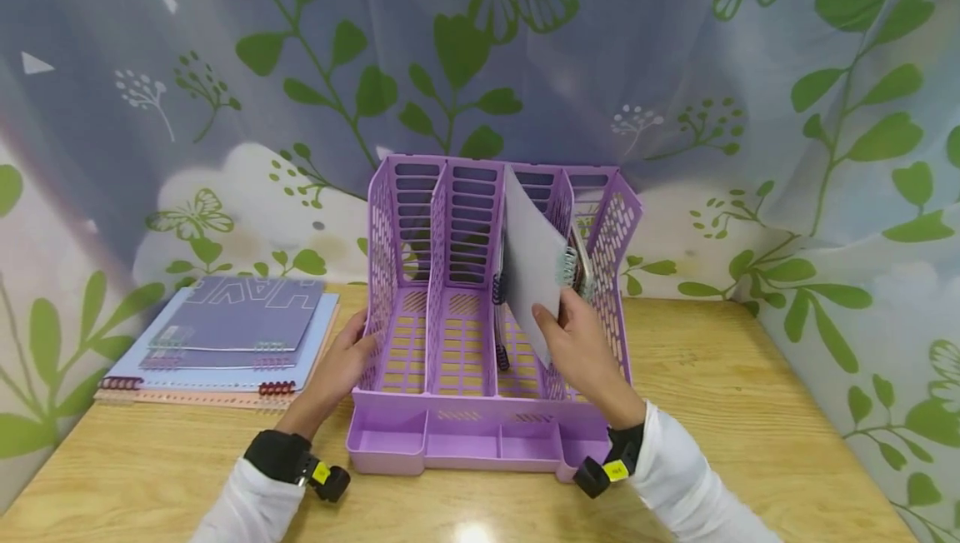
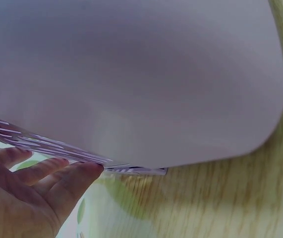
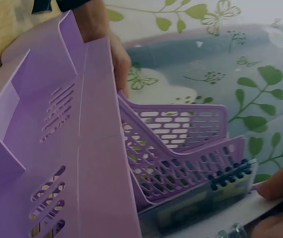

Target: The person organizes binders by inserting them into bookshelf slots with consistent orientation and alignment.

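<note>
A purple desk file organizer (image 1: 462, 310) with upright slotted dividers stands on the table. My right hand (image 1: 588, 351) pinches a pale spiral notebook (image 1: 528, 256) between thumb and fingers, tilted within the third compartment from the left. Left of it in that compartment stands a notebook with a dark spiral binding (image 1: 501, 289). In the right wrist view the dark-bound notebook (image 3: 196, 206) leans near the divider, and part of my right hand (image 3: 280, 198) shows at the edge. My left hand (image 1: 341, 364) rests against the organizer's outer left wall, its fingers (image 2: 77, 181) fairly straight.
A stack of spiral notebooks (image 1: 232, 318) lies on the table (image 1: 697, 376) at the left. More spiral-bound books (image 1: 582, 256) stand in the organizer's rightmost compartment. Small open trays (image 1: 461, 443) run along its front. A leaf-patterned curtain (image 1: 525, 68) hangs behind.
</note>
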{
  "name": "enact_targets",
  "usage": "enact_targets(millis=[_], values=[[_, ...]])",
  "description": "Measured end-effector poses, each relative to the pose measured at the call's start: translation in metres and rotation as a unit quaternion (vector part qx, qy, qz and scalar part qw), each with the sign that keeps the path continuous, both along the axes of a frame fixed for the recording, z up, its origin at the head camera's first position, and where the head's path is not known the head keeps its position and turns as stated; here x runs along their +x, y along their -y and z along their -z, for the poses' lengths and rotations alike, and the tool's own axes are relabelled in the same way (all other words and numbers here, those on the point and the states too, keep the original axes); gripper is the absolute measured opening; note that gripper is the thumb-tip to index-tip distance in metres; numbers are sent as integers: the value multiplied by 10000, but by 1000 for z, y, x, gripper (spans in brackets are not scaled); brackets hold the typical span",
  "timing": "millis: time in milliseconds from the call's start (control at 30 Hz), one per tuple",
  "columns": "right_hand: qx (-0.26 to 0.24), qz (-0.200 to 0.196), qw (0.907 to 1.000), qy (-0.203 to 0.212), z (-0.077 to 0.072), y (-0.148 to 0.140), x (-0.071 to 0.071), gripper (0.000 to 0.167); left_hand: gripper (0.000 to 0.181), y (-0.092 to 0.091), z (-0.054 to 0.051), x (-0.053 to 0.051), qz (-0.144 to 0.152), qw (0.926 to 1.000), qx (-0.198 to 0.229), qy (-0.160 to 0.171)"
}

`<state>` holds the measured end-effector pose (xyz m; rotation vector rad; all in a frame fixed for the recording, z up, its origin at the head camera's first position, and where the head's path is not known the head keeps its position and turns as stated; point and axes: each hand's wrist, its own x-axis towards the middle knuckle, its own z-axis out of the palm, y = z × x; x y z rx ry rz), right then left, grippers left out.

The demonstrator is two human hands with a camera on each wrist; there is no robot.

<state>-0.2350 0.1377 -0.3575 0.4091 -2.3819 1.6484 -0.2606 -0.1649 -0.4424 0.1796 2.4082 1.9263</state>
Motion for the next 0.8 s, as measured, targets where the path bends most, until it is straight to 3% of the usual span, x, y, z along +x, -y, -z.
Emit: enact_targets(millis=[167, 267, 433, 533, 700, 800], values=[[543, -276, 9979, 204, 0, 0, -17, 32, 53, -1, 0, 1, 12, 10000, -11, 7], [827, -676, 9930, 503, 2, -1, -28, 38, 53, -1, 0, 1, 14, 10000, -17, 12], [1539, -1266, 9745, 1027, 11, 1, -43, 65, 54, -1, 0, 2, 20, 10000, -24, 23], [1993, -1440, 9633, 1076, 15, 3, -47, 73, 54, -1, 1, 2, 12, 10000, -47, 59], [2663, -977, 9557, 792, 17, 5, -47, 67, 54, -1, 0, 1, 51, 9999, 45, 95], [2761, -701, 9553, 797, 19, 2, -45, 65, 54, -1, 0, 2, 17, 9999, 116, 95]])
